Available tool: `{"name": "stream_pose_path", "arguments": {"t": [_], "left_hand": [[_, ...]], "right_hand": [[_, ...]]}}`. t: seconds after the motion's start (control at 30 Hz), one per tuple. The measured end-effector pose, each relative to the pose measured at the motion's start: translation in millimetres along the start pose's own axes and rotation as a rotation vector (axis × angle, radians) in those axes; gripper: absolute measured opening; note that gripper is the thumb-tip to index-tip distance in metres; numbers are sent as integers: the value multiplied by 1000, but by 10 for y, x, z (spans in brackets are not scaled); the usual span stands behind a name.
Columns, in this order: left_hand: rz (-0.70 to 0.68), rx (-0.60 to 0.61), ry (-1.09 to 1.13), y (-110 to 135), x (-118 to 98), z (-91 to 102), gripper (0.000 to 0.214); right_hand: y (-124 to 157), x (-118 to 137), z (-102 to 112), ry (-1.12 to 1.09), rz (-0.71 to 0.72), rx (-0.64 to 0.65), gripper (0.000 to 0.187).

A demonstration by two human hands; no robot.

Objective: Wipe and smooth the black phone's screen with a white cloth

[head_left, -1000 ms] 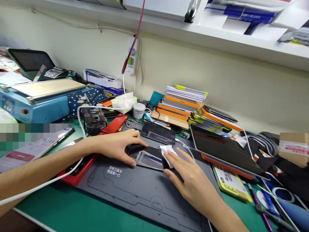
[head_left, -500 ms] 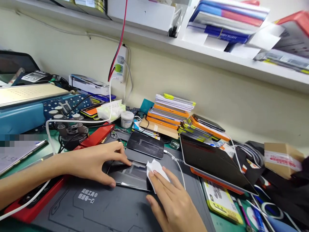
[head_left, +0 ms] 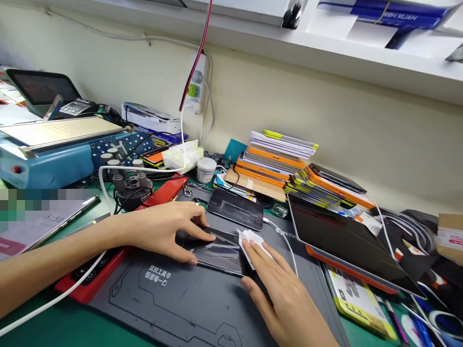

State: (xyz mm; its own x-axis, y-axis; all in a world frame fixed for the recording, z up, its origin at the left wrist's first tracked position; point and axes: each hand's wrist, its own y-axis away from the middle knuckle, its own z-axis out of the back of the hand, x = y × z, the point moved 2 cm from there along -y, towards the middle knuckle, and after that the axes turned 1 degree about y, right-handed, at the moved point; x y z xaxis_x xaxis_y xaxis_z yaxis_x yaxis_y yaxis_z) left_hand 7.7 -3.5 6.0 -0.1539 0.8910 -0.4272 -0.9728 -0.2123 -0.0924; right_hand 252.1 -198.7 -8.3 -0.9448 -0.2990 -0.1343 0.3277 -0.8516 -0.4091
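A black glossy smartphone (head_left: pixel 219 254) lies flat on the grey work mat (head_left: pixel 188 303). My left hand (head_left: pixel 171 231) steadies it at its left end, thumb at the near edge and index finger on the glass. At the right end, my right hand (head_left: pixel 285 291) presses a crumpled white wipe (head_left: pixel 250 240) onto the screen with its fingertips. Part of the wipe is hidden under the fingers. Just behind lies a second dark phone (head_left: pixel 237 208) with a white cable plugged into its right end.
On the left are a red tool (head_left: pixel 83 282), a black round holder (head_left: pixel 133 190) and a large phone (head_left: pixel 50 224). A white jar (head_left: pixel 206 170) and stacked boxed parts (head_left: pixel 277 161) stand behind. A dark tilted screen (head_left: pixel 347 241) leans on the right. A white cable crosses my left forearm.
The whole view has shifted, so the scene sits further right and the shelf higher. Both hands stay on the smartphone, the wipe still under my right fingers near its right end.
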Motion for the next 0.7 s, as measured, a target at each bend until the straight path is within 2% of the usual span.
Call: {"name": "stream_pose_path", "arguments": {"t": [0.2,0.37,0.7], "left_hand": [[-46,-60,-26,14,6,13,49],[-35,-54,-26,20,-12,44,47],[-56,-25,-33,34,6,28,48]], "right_hand": [[-65,38,100,-1,50,-66,38],[-104,68,139,-44,61,-105,33],[-78,32,95,-144,9,-78,31]]}}
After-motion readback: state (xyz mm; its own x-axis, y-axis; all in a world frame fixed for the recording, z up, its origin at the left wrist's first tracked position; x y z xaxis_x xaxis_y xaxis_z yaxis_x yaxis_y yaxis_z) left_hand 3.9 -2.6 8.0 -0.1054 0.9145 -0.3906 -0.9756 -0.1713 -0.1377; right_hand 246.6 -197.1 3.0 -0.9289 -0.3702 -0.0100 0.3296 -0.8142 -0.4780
